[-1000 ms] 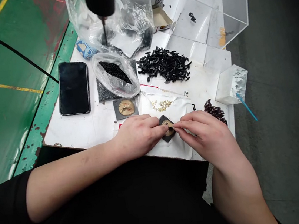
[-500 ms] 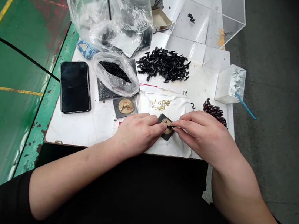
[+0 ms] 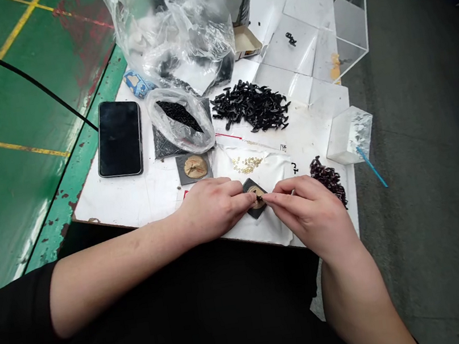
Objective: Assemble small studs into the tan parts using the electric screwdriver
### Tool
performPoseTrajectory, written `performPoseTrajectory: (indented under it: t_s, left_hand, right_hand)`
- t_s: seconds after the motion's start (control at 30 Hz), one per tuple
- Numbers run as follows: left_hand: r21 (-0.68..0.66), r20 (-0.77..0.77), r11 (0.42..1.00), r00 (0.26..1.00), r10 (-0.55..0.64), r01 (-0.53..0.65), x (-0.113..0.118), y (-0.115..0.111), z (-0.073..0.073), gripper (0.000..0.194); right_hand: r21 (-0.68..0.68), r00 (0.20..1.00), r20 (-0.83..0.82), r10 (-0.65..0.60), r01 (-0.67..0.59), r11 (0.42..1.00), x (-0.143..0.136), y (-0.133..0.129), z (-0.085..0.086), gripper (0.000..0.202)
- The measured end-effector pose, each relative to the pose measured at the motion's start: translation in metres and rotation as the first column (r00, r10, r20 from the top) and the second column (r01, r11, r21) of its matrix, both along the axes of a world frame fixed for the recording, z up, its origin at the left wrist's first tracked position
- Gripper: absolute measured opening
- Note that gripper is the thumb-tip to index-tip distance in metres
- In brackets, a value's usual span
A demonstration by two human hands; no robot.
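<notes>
A dark square block (image 3: 251, 184) with a tan, putty-like round patch lies near the table's front edge. My left hand (image 3: 217, 208) rests at its left side, fingers bent, with the thumb and fingertips closed at the patch. From the right, my right hand (image 3: 310, 209) is closed in a pinch over the same patch. Between the two sets of fingertips shows a tiny dark piece, too small to name. Small gold rings (image 3: 248, 164) lie scattered on white paper just behind the block. Dark red pieces (image 3: 328, 180) are heaped right of my right hand.
Behind the rings lies a pile of black pieces (image 3: 252, 105). An open bag of black beads (image 3: 180, 116), a phone (image 3: 119, 138) and a second block with a tan patch (image 3: 195, 167) are to the left. Clear plastic boxes (image 3: 345, 120) stand along the right edge.
My right hand has shifted slightly, its fingertips now nearer the patch and the left fingertips. My left hand stays at the block. The whole view has moved a little.
</notes>
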State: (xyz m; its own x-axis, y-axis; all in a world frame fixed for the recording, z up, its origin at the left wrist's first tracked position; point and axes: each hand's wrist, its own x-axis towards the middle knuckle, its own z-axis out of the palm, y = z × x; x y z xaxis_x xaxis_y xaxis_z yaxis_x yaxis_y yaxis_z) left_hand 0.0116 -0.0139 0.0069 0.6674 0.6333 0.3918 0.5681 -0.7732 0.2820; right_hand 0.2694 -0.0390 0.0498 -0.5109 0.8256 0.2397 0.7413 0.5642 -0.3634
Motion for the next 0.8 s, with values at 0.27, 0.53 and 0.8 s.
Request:
performPoseTrajectory:
  t_s: [0.27,0.53,0.8]
  left_hand:
    - [-0.004,0.006,1.0,1.0,-0.007,0.007,-0.001,0.0,-0.002,0.028]
    - [-0.007,0.07,1.0,0.997,0.023,-0.023,0.0,-0.002,-0.001,0.025]
    - [-0.095,0.071,0.994,0.996,0.059,-0.052,-0.002,-0.001,-0.005,0.026]
  right_hand:
    - [0.004,0.996,-0.085,-0.012,0.013,1.0,0.002,0.006,0.003,0.025]
    - [0.194,0.936,-0.226,-0.268,0.313,0.93,-0.02,0.079,0.076,0.03]
    - [-0.117,0.669,-0.734,-0.115,0.043,0.992,-0.089,0.201,0.183,0.084]
